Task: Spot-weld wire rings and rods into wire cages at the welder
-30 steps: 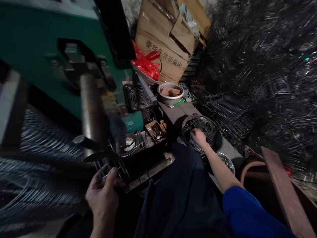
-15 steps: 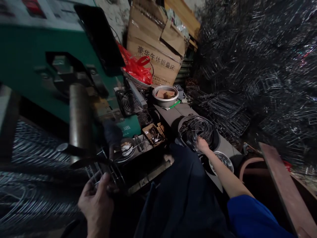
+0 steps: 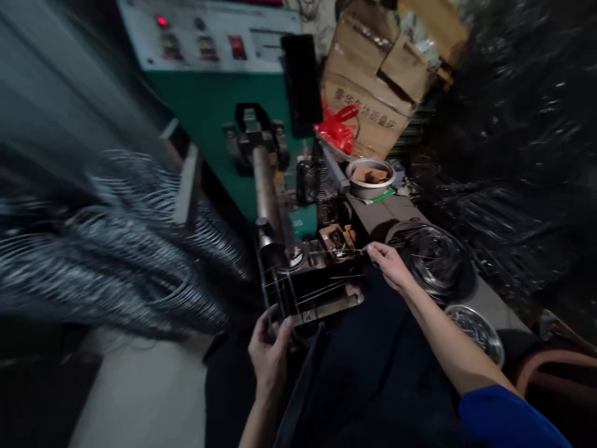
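My left hand (image 3: 269, 348) grips the near edge of a wire grid frame (image 3: 284, 297) that sits under the steel arm (image 3: 267, 199) of a green machine (image 3: 219, 118). My right hand (image 3: 389, 266) is pinched on thin straight wires (image 3: 345, 251), held out toward the grid, just left of a round basin of wire pieces (image 3: 431, 258). The hand is partly smeared by motion.
Stacks of wire rings (image 3: 116, 261) fill the left. A small fan (image 3: 310, 182), a metal bowl (image 3: 370, 179), a red bag (image 3: 338, 129) and cardboard boxes (image 3: 377, 93) stand behind. A heap of wire racks (image 3: 522, 124) covers the right. A second bowl (image 3: 476, 326) sits near my right arm.
My right hand left the wire basin and came left toward the grid, carrying thin wires. My head turned left, bringing the machine's control panel into view. My left hand stays on the grid.
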A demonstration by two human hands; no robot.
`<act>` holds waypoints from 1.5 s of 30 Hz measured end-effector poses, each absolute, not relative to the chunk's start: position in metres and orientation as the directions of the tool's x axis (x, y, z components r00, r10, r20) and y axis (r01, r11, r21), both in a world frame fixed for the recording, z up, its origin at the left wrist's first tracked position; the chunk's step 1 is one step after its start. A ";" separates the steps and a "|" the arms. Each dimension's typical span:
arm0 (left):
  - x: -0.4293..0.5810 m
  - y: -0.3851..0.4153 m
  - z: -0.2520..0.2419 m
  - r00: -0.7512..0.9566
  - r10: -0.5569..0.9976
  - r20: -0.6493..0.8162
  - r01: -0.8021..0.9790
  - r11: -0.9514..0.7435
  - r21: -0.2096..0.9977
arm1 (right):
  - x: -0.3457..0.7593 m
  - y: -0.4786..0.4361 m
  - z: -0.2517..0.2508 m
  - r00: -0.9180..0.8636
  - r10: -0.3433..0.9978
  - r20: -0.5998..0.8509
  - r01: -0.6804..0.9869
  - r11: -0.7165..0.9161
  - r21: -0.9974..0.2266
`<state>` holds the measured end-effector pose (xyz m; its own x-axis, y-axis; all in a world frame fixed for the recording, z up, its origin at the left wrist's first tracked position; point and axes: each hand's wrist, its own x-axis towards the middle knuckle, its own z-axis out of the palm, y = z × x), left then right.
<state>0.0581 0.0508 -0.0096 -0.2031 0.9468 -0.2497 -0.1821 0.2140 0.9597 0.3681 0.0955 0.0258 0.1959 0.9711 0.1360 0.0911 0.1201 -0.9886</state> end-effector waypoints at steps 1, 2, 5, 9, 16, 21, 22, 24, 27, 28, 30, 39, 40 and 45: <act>0.058 0.050 -0.010 -0.187 0.948 -0.258 -0.199 0.220 0.955 | 0.354 0.099 0.022 0.207 0.967 0.149 0.079 0.135 -0.988; 0.057 0.049 -0.010 -0.175 0.950 -0.259 -0.214 0.220 0.952 | 0.341 0.101 0.017 0.223 0.962 0.158 0.058 0.148 -0.987; 0.054 0.049 -0.010 -0.148 0.958 -0.246 -0.251 0.204 0.946 | 0.312 0.105 0.001 0.256 0.955 0.149 0.005 0.153 -0.988; 0.052 0.051 -0.009 -0.142 0.962 -0.234 -0.256 0.193 0.947 | 0.295 0.111 -0.017 0.225 0.967 0.116 0.038 0.111 -0.993; 0.056 0.057 -0.008 -0.158 0.955 -0.252 -0.308 0.194 0.931 | 0.302 0.128 -0.029 0.238 0.965 0.107 0.042 0.099 -0.994; 0.063 0.065 -0.009 -0.176 0.948 -0.265 -0.352 0.190 0.917 | 0.309 0.138 -0.039 0.235 0.966 0.108 0.068 0.095 -0.993; 0.064 0.067 -0.008 -0.180 0.947 -0.265 -0.355 0.189 0.916 | 0.309 0.140 -0.040 0.241 0.964 0.112 0.075 0.097 -0.992; 0.067 0.070 -0.007 -0.186 0.945 -0.269 -0.360 0.189 0.913 | 0.309 0.143 -0.042 0.251 0.961 0.117 0.080 0.100 -0.992; 0.068 0.072 -0.005 -0.190 0.944 -0.268 -0.362 0.186 0.913 | 0.308 0.148 -0.041 0.245 0.963 0.109 0.071 0.094 -0.993; 0.068 0.073 -0.004 -0.189 0.946 -0.264 -0.361 0.183 0.914 | 0.307 0.149 -0.041 0.244 0.964 0.108 0.066 0.095 -0.993; 0.068 0.074 -0.003 -0.187 0.948 -0.256 -0.360 0.176 0.916 | 0.306 0.151 -0.040 0.243 0.964 0.111 0.061 0.099 -0.993; 0.069 0.086 -0.006 -0.175 0.951 -0.254 -0.374 0.174 0.911 | 0.307 0.162 -0.040 0.241 0.965 0.102 0.036 0.096 -0.995; 0.069 0.087 -0.007 -0.173 0.954 -0.246 -0.374 0.167 0.912 | 0.308 0.163 -0.040 0.242 0.964 0.108 0.042 0.101 -0.994; 0.069 0.093 -0.010 -0.183 0.955 -0.234 -0.372 0.153 0.916 | 0.310 0.169 -0.038 0.238 0.964 0.115 0.052 0.106 -0.993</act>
<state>0.0685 0.0930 -0.0097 -0.1827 0.9550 -0.2335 -0.3716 0.1528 0.9157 0.3096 0.1687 -0.0378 0.2385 0.9643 0.1155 0.0518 0.1061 -0.9930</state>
